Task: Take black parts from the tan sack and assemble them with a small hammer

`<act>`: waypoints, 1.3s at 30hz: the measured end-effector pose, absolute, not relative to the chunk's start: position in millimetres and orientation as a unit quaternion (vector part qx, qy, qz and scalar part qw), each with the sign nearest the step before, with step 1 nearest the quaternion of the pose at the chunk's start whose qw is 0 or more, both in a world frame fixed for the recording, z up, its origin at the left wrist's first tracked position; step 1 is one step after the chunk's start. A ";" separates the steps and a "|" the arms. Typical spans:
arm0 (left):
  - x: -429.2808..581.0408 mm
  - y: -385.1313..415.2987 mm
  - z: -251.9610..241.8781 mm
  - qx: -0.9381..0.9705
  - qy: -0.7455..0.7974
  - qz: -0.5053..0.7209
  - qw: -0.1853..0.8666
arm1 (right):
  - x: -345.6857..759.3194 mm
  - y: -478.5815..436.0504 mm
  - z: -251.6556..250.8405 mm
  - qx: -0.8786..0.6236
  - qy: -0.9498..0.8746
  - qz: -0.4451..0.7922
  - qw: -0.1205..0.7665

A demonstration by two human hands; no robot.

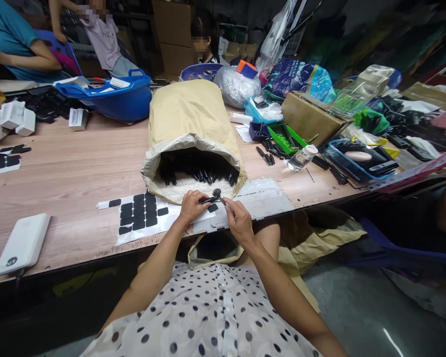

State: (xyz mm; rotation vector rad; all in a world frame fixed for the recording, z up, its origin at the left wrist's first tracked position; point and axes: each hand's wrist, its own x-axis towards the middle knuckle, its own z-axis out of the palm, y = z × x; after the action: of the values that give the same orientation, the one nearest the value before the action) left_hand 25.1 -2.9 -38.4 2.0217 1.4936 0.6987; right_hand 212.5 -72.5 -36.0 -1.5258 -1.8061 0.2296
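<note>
From the head camera, your left hand [192, 206] and right hand [237, 220] meet just over the near edge of the worktop [70, 173], both pinching a small black part [213, 197] between fingertips. It sits just before the open sack [192, 141] of black pieces, beside the sheet of black pads [141, 214].

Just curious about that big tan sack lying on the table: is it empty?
No, the open mouth of the tan sack shows it packed with black stick-like parts, just beyond both hands.
</note>
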 end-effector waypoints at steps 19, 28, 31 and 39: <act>28.4 -4.1 -36.8 0.745 0.554 0.262 0.264 | 216.2 -57.3 -36.4 -0.581 -0.715 0.077 0.382; 30.6 -6.5 -37.7 0.742 0.566 0.255 0.253 | 244.4 -16.0 -56.7 -0.656 -0.706 -0.066 0.258; 29.3 -5.4 -39.2 0.744 0.563 0.254 0.253 | 241.9 -18.2 -62.0 -0.659 -0.706 -0.097 0.241; 30.2 -33.6 -23.7 0.774 0.508 0.261 0.272 | 240.2 -19.6 -61.0 -0.655 -0.714 -0.115 0.218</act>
State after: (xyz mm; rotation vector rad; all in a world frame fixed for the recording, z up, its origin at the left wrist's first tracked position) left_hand 30.2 -33.6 -23.7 2.0850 1.3678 0.7024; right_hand 240.2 -19.6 -61.0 -1.8149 -1.9775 -0.3178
